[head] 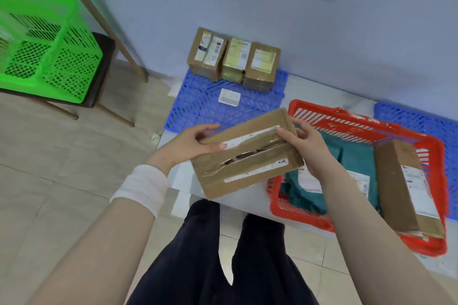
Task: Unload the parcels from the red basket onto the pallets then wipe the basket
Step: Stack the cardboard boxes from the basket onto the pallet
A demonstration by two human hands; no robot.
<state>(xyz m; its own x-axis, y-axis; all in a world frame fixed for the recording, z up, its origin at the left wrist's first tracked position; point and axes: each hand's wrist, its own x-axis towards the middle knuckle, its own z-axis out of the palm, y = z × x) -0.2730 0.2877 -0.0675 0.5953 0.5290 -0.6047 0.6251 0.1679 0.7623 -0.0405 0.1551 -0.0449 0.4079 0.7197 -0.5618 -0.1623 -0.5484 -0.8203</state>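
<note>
I hold a flat brown cardboard parcel [247, 156] with tape along its top, in the air between the red basket [431, 153] and the left blue pallet [198, 104]. My left hand [193, 143] grips its left end, my right hand [302, 141] its right end. The red basket stands on the floor to the right and still holds a long cardboard box [406, 186] leaning on its right wall and teal mailer bags [352, 156]. Three small cardboard boxes [235, 59] stand in a row at the back of the left pallet, against the wall.
A loose white label [230, 97] lies on the left pallet. A second blue pallet [421, 121] shows behind the red basket. A green basket [42, 49] sits on a dark chair seat at the left. My dark trouser legs fill the bottom middle.
</note>
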